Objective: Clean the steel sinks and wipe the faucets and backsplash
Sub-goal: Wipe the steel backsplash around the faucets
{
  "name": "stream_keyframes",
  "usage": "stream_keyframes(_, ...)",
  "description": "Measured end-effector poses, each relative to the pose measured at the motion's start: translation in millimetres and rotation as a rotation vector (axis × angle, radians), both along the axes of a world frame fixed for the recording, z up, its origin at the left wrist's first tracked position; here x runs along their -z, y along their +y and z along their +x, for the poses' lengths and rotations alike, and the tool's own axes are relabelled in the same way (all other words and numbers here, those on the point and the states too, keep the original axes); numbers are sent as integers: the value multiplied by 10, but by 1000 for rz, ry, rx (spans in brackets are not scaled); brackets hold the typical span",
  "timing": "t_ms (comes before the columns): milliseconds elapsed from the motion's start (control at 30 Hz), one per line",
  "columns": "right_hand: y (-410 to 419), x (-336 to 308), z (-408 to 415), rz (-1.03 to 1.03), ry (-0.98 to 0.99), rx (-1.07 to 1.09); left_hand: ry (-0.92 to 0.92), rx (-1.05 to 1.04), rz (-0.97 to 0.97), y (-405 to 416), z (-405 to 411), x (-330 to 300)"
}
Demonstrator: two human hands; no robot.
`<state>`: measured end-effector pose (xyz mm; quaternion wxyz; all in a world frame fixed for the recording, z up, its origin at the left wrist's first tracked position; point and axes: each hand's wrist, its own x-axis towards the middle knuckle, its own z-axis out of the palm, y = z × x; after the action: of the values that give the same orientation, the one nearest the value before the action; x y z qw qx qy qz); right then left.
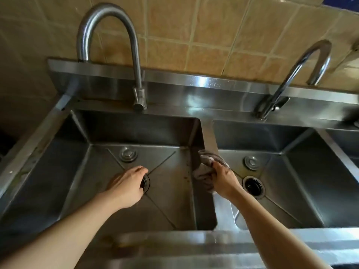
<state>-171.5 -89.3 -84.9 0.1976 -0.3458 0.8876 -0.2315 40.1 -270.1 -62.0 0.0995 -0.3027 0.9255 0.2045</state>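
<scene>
The step in hand looks like wiping the steel divider (210, 140) between the two basins. The right hand (223, 179) is clenched around a bunched grey cloth (206, 171) and presses it against the divider's top edge and the left basin's right wall, about midway between near and far. The left hand (128, 183) hangs over the left sink (77, 171) with its fingers loosely curled and nothing in them, its fingertips just above the drain (145, 183); whether it touches the basin floor I cannot tell.

A line of brown specks runs down the left basin's floor beside the right wall, so the next move probably calls for drawing the cloth along that seam toward the near rim, pressing hard into the corner where grime collects. The right sink (310, 181), with its open drain (253, 185), and both taps look untouched as yet, as far as I can judge.

The left faucet (108, 35) arches high from the far ledge, its spout ending over the far edge of the left basin; the right faucet (295, 74) leans over the far edge of the right basin. The steel backsplash (194, 82) shows water drops near its middle. Behind it rises a wall of tan tiles (213, 26). The near rim (194, 241) of the steel unit is bright with glare, and a third basin shows partly at the far right.
</scene>
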Motion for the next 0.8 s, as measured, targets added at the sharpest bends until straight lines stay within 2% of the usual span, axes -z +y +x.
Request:
stream_keyframes(367, 943, -229, 787, 178, -21, -78, -115, -70, 65, 894, 781, -100)
stream_keyframes(533, 1244, -223, 1073, 153, -30, -155, -215, -67, 84, 1065, 1053, -115)
stream_keyframes(667, 1401, -231, 1212, 104, -108, -258, -281, -56, 41, 1081, 1176, -94)
stream_keyframes(800, 1603, -203, 1073, 89, -57, -262, -284, -89, -30, 1010, 1241, -59)
